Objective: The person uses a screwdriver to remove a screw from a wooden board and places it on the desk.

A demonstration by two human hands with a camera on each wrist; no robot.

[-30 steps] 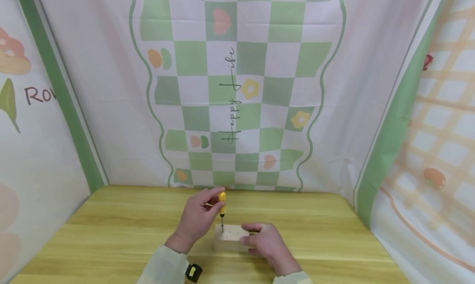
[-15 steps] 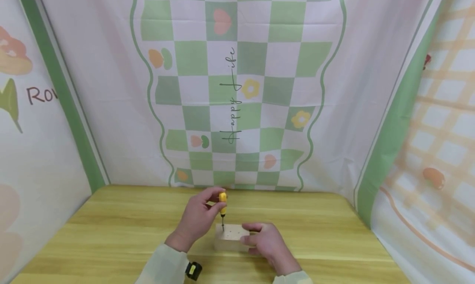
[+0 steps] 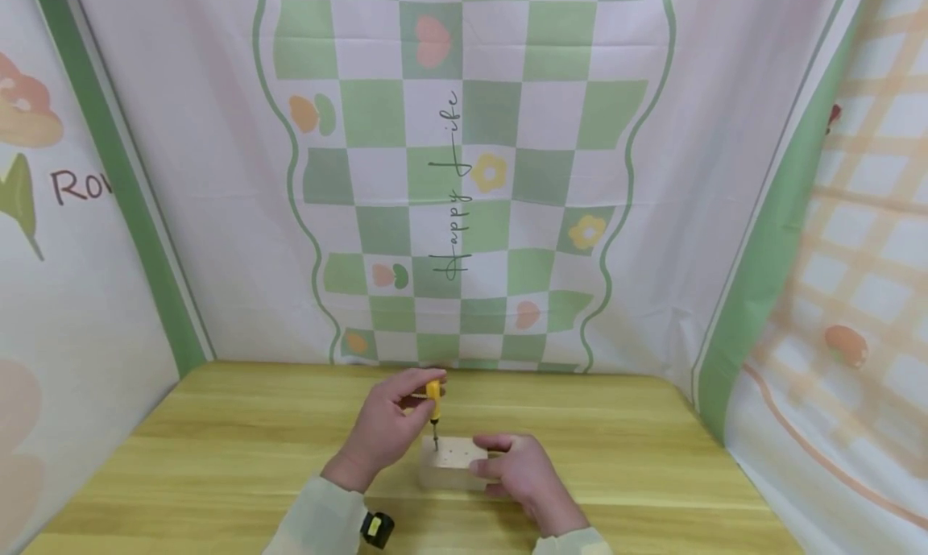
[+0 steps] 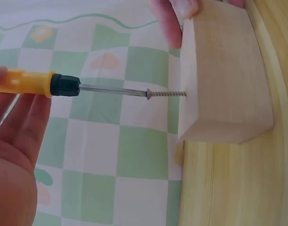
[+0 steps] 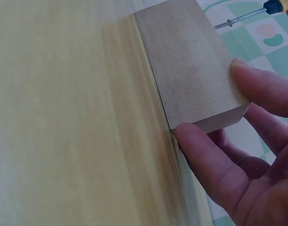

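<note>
My left hand (image 3: 387,422) holds the yellow handle of a screwdriver (image 3: 434,399) between thumb and fingers. The tool stands upright over a pale wooden block (image 4: 231,70). Its tip meets the head of a screw (image 4: 167,93), whose point is in the block's top face near the left end. Most of the thread still shows above the wood. With fingers and thumb, my right hand (image 3: 518,474) grips the block's right end; in the right wrist view the thumb and fingers (image 5: 207,165) lie around that end. Several small holes dot the top face.
The block rests on a wood-grain table (image 3: 239,458). Behind the table hangs a green-and-white checked cloth (image 3: 486,225), with more printed cloth at both sides. A black device with a yellow patch (image 3: 377,529) sits by the left sleeve.
My left fingers have shifted slightly to the right around the screwdriver handle, and the handle's visible side has changed. The block and my right hand stay in place.
</note>
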